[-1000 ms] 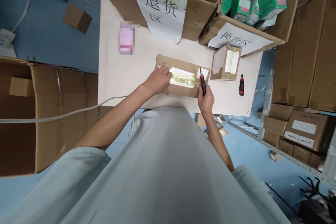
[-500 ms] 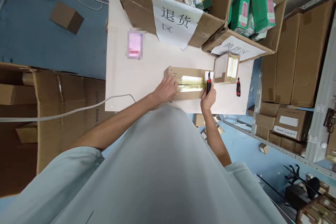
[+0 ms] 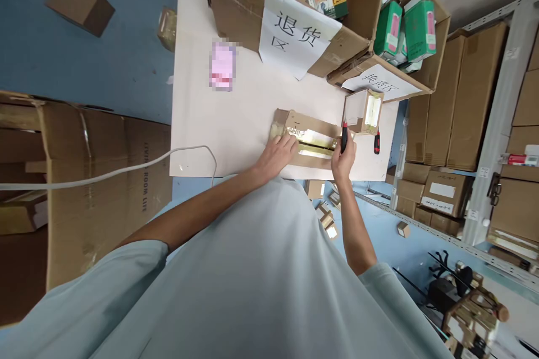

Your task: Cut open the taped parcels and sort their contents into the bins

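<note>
A long cardboard box (image 3: 314, 160) with glossy tape and white labels lies on the white table (image 3: 193, 123), close to its front edge. Its top shows a dark gap along the taped seam. My left hand (image 3: 278, 152) rests on the box's left end, fingers closed on its edge. Wrapped round the handle of a black and red utility knife (image 3: 344, 137), my right hand (image 3: 344, 160) is at the box's right end, and the blade points up and away from me. A smaller box (image 3: 356, 109) stands just beyond the knife.
Two open cartons with handwritten paper signs (image 3: 295, 33) (image 3: 377, 81) stand at the back. A second knife (image 3: 377, 142) lies at the right, a blurred pink item (image 3: 223, 66) at the left. A white cable (image 3: 160, 157) crosses the left front edge. Shelved boxes (image 3: 475, 95) stand right.
The seam of the long box now shows a dark gap, and the box sits slightly tilted. Both hands have shifted a little to the right in view, and the knife points more upright.
</note>
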Demonstrator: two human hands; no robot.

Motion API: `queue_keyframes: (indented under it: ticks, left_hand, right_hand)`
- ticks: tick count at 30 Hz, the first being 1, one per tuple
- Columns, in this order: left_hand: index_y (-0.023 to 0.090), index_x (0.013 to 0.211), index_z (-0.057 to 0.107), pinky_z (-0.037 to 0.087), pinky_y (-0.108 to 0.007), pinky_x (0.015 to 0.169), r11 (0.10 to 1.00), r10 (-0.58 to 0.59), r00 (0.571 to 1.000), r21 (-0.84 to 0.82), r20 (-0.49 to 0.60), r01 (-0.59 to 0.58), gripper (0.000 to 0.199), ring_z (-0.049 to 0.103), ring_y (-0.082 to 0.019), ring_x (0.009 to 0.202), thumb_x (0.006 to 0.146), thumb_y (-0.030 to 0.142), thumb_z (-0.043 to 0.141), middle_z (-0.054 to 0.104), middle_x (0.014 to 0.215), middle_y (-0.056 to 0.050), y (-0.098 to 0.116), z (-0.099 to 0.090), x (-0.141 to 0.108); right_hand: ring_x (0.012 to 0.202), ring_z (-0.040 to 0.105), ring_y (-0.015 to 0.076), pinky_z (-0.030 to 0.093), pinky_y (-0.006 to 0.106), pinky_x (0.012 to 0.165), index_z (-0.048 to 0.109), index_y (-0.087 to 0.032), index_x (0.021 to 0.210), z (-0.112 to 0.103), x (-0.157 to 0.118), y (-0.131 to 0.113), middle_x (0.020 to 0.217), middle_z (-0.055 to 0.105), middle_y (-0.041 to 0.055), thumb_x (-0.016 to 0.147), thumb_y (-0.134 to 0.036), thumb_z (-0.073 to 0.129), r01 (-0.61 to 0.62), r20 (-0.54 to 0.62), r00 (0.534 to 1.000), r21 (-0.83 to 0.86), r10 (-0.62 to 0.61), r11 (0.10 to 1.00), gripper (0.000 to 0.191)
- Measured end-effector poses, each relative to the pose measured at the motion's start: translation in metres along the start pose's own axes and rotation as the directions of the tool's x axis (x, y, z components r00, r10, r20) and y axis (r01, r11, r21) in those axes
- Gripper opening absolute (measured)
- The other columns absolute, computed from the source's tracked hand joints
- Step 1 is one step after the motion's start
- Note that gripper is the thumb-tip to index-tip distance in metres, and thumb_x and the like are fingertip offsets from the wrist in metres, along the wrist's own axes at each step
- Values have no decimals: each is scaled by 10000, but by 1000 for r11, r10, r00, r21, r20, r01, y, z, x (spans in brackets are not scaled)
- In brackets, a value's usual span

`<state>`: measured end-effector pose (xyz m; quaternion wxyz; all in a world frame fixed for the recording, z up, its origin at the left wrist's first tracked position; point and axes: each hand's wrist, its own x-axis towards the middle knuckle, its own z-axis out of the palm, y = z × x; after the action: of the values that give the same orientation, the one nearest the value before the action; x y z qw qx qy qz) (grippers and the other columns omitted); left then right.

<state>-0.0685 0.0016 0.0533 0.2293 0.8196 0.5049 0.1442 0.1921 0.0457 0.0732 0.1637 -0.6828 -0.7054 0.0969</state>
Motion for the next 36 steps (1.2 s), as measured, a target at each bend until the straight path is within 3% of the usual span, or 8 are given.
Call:
queue_keyframes:
  ticks: [4,9,12,14,20,27,31,36]
  left_hand:
    - [172,1538,641,513,-508,1007,999,41,999,-25,26,-40,580,657,-362,1275,1050,46,354,717,1377,-216,-1,8,-19]
    - [240,1580,637,506,-442,993,989,138,990,-46,-14,-139,582,676,-296,1208,1082,65,391,708,1507,-166,-33,26,-50]
    - [256,1582,651,498,-403,989,984,166,985,-65,-40,-168,579,676,-264,1192,1108,74,374,713,1515,-148,-48,40,-68]
    - [302,1595,650,501,-388,1000,980,160,985,-111,-63,-166,575,679,-252,1191,1113,97,413,720,1511,-127,-54,47,-76]
    - [372,1631,615,534,-378,1053,954,188,975,-213,-117,-209,588,687,-240,1219,1110,141,471,740,1498,-96,-67,54,-81]
    - [384,1529,694,568,-381,1054,930,174,978,-306,-119,-203,488,707,-235,1196,1086,237,555,742,1470,-101,-86,49,-69]
    - [343,1527,693,570,-409,1032,934,159,983,-310,-87,-179,484,693,-251,1171,1087,256,512,761,1399,-121,-90,50,-68]
    - [365,1493,718,572,-401,1022,926,138,979,-330,-152,-182,444,711,-247,1170,1090,275,554,764,1410,-107,-90,57,-69]
  right_hand:
    - [1338,707,319,568,503,1164,539,-190,1674,-16,4,-36,1461,730,189,1146,-415,341,158,238,957,59,-168,986,607]
    - [1058,787,285,644,448,1041,580,-231,1664,-29,-4,-65,1361,804,119,1143,-478,482,240,536,781,218,-322,946,585]
    - [1088,802,271,655,414,1033,517,-276,1729,-32,-17,-65,1432,788,90,1169,-496,478,257,627,687,264,-368,930,602]
    - [1133,802,275,648,406,1053,512,-284,1739,-31,-27,-61,1373,809,88,1192,-491,440,287,656,644,272,-395,919,589]
    - [1102,794,269,639,383,1035,472,-267,1766,-22,-44,-58,1271,810,117,1224,-490,361,343,665,637,208,-390,916,597]
    - [980,762,241,610,326,969,449,-284,1778,-5,-24,-67,1050,763,80,1242,-447,311,485,717,573,94,-397,870,577]
    - [980,750,227,605,306,933,432,-298,1783,-13,-18,-65,1052,752,69,1246,-450,294,500,712,565,107,-417,860,576]
    - [972,741,225,592,300,925,386,-301,1804,-8,-10,-76,1080,760,70,1248,-437,275,541,742,529,79,-412,837,583]
